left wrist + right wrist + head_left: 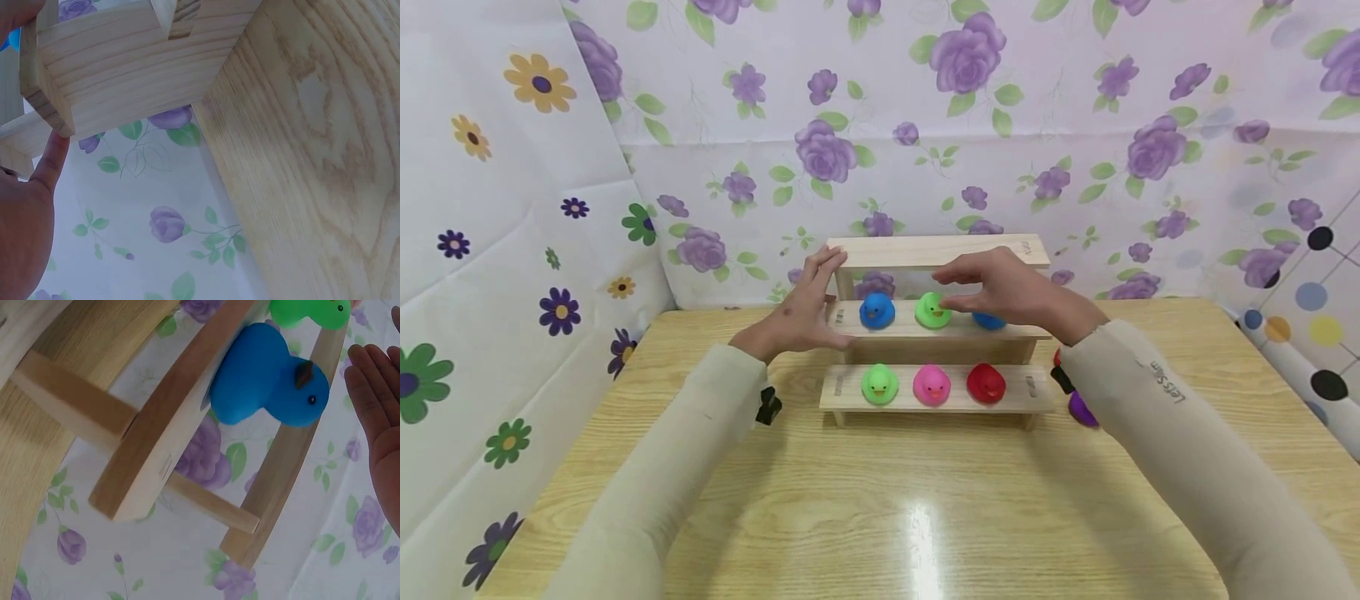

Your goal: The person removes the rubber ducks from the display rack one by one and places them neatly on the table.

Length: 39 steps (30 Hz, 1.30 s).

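A tiered wooden shelf (940, 250) carries rubber ducks. On its middle tier sit a blue duck (877, 310), a green duck (933, 312) and another blue duck (253, 378). The lowest tier holds a green duck (880, 385), a pink duck (932, 386) and a red duck (986, 384). My left hand (805, 307) grips the shelf's left end, fingers up by the top board and thumb against the middle tier. Before the middle tier, my right hand (1000, 287) hovers with extended fingers holding nothing; its thumb is near the green duck. Whether they touch, I cannot tell.
A purple duck (1083, 410) and a red object (1057, 357) stand on the wooden table (850, 500) right of the shelf, partly behind my right sleeve. Flowered cloth (820, 150) hangs behind the shelf and along the left side.
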Motion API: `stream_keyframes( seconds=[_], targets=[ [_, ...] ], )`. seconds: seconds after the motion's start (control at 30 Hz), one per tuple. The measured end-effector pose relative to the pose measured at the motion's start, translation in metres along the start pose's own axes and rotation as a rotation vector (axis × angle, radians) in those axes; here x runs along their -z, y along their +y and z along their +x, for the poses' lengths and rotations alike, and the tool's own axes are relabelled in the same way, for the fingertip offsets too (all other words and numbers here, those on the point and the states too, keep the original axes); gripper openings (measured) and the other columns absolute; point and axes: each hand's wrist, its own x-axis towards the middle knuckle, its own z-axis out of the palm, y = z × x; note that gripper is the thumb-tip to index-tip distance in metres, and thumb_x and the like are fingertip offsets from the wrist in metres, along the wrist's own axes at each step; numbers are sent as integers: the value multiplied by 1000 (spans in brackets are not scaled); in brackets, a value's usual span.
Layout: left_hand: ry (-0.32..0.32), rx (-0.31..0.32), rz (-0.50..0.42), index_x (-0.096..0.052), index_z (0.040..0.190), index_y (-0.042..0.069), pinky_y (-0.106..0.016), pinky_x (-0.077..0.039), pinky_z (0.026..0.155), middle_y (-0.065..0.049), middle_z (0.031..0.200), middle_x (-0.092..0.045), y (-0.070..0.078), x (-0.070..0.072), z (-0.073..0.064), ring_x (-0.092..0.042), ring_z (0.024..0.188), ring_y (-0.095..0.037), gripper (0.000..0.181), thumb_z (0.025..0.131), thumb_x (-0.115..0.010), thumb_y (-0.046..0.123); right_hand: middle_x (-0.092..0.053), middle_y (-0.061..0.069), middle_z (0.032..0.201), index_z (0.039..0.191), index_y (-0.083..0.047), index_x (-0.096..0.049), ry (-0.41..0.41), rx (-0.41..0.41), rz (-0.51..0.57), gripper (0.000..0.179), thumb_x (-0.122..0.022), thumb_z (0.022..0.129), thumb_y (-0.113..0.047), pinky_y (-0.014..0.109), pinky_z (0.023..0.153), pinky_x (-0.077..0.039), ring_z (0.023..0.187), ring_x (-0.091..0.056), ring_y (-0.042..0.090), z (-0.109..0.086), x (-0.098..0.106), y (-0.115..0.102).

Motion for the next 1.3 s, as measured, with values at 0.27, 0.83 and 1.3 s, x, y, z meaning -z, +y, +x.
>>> stream_keyframes(
  seconds=[0.27,0.83,1.3],
  targets=[
    [-59,22,-7,-8,160,7,-47,-47,104,-10,163,1,1,9,-1,7,152,-21,124,69,-92,11,-67,17,126,127,2,-67,-23,45,2,42,-76,90,-14,45,100,-51,116,-63,30,16,-9,-8],
    [-90,44,-34,-8,161,9,-45,-47,105,-8,163,3,1,12,-2,-1,152,-23,123,70,-91,8,-67,15,125,130,0,-66,-88,62,34,44,-75,90,-15,46,101,-50,117,-62,33,47,-35,-22],
    [-88,31,-42,-9,161,9,-45,-47,104,-8,163,2,-1,10,0,5,152,-21,122,71,-91,8,-70,9,119,125,-2,-69,-119,83,42,38,-77,90,-16,41,101,-51,112,-66,24,58,-48,-25]
  ],
)
